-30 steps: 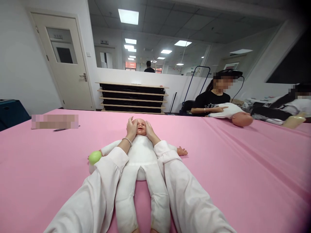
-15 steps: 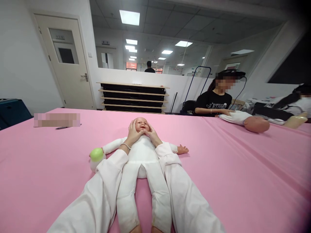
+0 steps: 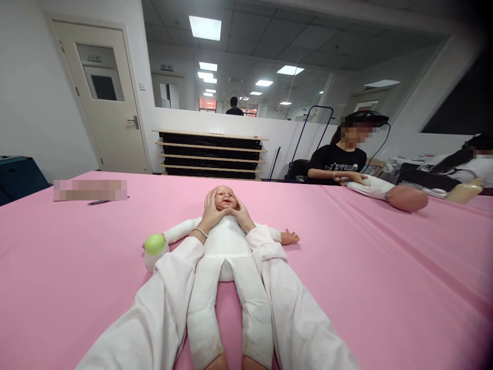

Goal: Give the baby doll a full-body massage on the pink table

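Observation:
A baby doll (image 3: 227, 239) with a white cloth body lies on its back, its feet toward me and its arms spread. My left hand (image 3: 211, 211) cups one side of the doll's head, fingers along the cheek and temple. On the other side my right hand (image 3: 243, 213) holds the jaw and cheek in the same way. Both thumbs meet under the chin. Beside my left sleeve stands a white bottle with a light green cap (image 3: 154, 244), close to one doll hand and partly hidden by the sleeve.
A pink sheet (image 3: 346, 288) covers the table. At the far left lie a blurred-out flat item (image 3: 90, 190) and a dark pen (image 3: 99, 202). Across the right side, a person in black (image 3: 339, 159) handles a second doll (image 3: 406, 198). A yellowish bottle (image 3: 466, 191) stands nearby.
My hands stay around the doll's head, with hardly any shift. The person across the table has moved their hands slightly on the second doll.

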`<state>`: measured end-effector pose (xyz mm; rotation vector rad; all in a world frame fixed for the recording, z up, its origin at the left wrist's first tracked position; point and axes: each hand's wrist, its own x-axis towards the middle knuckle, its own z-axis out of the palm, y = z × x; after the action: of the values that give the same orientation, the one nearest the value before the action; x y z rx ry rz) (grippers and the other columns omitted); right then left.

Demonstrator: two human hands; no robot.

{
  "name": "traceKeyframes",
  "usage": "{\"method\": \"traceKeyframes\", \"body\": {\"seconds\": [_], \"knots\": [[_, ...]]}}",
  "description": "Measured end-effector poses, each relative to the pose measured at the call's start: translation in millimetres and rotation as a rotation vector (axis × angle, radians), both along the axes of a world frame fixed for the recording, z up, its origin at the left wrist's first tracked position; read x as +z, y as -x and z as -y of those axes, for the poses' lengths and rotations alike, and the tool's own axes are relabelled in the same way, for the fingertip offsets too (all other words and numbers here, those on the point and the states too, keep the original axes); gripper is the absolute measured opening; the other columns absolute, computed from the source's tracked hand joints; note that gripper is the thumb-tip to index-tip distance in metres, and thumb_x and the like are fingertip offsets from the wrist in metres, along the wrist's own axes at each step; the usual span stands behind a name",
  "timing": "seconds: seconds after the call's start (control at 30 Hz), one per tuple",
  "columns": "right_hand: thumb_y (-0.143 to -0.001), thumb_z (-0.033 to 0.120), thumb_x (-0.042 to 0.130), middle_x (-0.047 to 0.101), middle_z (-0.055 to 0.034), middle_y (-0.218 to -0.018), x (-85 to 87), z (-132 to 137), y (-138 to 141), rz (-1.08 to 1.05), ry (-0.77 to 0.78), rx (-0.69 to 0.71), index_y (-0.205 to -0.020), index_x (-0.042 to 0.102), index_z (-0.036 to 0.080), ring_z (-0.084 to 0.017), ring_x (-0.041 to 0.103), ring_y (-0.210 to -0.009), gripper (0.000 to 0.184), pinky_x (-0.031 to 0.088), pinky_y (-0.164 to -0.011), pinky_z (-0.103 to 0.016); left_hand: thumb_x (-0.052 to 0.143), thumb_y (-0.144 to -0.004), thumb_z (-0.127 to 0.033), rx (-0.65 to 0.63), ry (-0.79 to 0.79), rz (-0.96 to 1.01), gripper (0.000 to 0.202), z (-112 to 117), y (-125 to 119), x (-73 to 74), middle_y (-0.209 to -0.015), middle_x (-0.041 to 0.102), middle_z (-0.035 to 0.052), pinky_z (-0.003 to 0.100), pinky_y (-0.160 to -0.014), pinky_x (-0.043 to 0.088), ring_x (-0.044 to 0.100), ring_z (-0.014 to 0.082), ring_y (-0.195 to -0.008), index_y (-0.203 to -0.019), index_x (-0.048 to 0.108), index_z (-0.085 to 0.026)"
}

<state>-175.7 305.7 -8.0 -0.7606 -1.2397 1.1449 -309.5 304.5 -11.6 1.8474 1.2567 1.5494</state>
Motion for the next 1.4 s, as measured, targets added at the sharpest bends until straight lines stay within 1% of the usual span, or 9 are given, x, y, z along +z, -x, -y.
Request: {"method": "traceKeyframes", "body": {"seconds": [0.07, 0.33, 0.4, 0.5, 0.57, 0.7, 0.9, 1.13, 1.4], "knots": [[-0.053, 0.032, 0.077, 0.039, -0.0076, -0.133, 0.6, 1, 0, 0.016, -0.005, -0.013, -0.132, 0.039, 0.016, -0.023, 0.038, -0.122, 0.089, 0.035, -0.101, -0.032, 0.07, -0.063, -0.04, 0.0, -0.008, 0.0, 0.085, 1, 0, 0.3, -0.142, 0.025, 0.012, 0.04, -0.109, 0.014, 0.013, 0.0262, -0.134, -0.134, 0.029, -0.018], [-0.068, 0.037, 0.066, 0.042, -0.0036, -0.131, 10.0, 8, 3, -0.068, 0.089, 0.017, -0.128, 0.044, 0.021, -0.021, 0.042, -0.119, 0.066, 0.04, -0.098, -0.034, 0.048, -0.082, -0.034, -0.038, 0.034, 0.159, 0.048, -7, 2, -3.9, -0.142, 0.028, 0.0048, 0.036, -0.111, 0.012, 0.014, 0.0182, -0.135, -0.128, 0.04, -0.022], [-0.067, 0.038, 0.067, 0.044, -0.0054, -0.13, 9.5, 8, 4, -0.062, 0.084, -0.002, -0.128, 0.044, 0.018, -0.022, 0.042, -0.119, 0.069, 0.04, -0.099, -0.034, 0.053, -0.079, -0.037, -0.024, 0.036, 0.121, 0.055, -5, 1, -2.4, -0.143, 0.026, 0.0062, 0.038, -0.111, 0.012, 0.012, 0.0197, -0.135, -0.13, 0.037, -0.022], [-0.055, 0.034, 0.075, 0.042, -0.0094, -0.131, 7.0, 7, 3, -0.015, 0.045, -0.036, -0.131, 0.039, 0.011, -0.024, 0.04, -0.121, 0.087, 0.038, -0.1, -0.034, 0.068, -0.066, -0.04, 0.02, 0.026, 0.034, 0.08, 1, -1, 0.5, -0.143, 0.024, 0.0098, 0.04, -0.11, 0.015, 0.012, 0.0241, -0.135, -0.133, 0.031, -0.021], [-0.051, 0.032, 0.077, 0.041, -0.0097, -0.132, 5.6, 7, 2, 0.009, 0.02, -0.041, -0.131, 0.039, 0.011, -0.024, 0.039, -0.121, 0.091, 0.036, -0.101, -0.033, 0.07, -0.062, -0.04, 0.038, 0.027, 0.019, 0.084, 4, -1, 1.7, -0.142, 0.025, 0.011, 0.04, -0.109, 0.017, 0.014, 0.025, -0.134, -0.133, 0.03, -0.02], [-0.057, 0.036, 0.073, 0.041, -0.007, -0.132, 5.4, 8, 1, -0.007, 0.027, -0.006, -0.13, 0.041, 0.015, -0.022, 0.041, -0.12, 0.082, 0.038, -0.1, -0.032, 0.068, -0.066, -0.037, -0.002, 0.019, 0.086, 0.075, 2, 1, 0.5, -0.141, 0.027, 0.011, 0.039, -0.109, 0.018, 0.017, 0.024, -0.133, -0.131, 0.034, -0.019], [-0.06, 0.043, 0.068, 0.039, -0.0106, -0.133, 6.8, 6, 3, -0.121, 0.068, 0.025, -0.129, 0.041, 0.011, -0.023, 0.045, -0.116, 0.08, 0.041, -0.097, -0.032, 0.057, -0.076, -0.03, -0.068, 0.016, 0.193, 0.055, -4, 3, -2.1, -0.142, 0.028, 0.0092, 0.035, -0.11, 0.015, 0.017, 0.021, -0.134, -0.127, 0.04, -0.018], [-0.05, 0.035, 0.078, 0.04, -0.0105, -0.132, 4.4, 5, 2, 0.027, -0.013, -0.02, -0.131, 0.04, 0.013, -0.024, 0.04, -0.12, 0.092, 0.035, -0.102, -0.033, 0.073, -0.059, -0.038, 0.01, 0.049, 0.103, 0.084, 5, 1, 2.8, -0.141, 0.026, 0.0137, 0.041, -0.108, 0.017, 0.017, 0.0266, -0.133, -0.13, 0.034, -0.017], [-0.063, 0.041, 0.068, 0.041, -0.0061, -0.132, 2.2, 1, 0, -0.033, 0.058, 0.009, -0.128, 0.044, 0.017, -0.024, 0.041, -0.119, 0.073, 0.038, -0.099, -0.035, 0.063, -0.07, -0.032, -0.08, -0.012, 0.223, 0.061, -8, 4, -5.1, -0.139, 0.032, 0.0096, 0.038, -0.11, 0.015, 0.019, 0.0242, -0.133, -0.125, 0.042, -0.017]]}}
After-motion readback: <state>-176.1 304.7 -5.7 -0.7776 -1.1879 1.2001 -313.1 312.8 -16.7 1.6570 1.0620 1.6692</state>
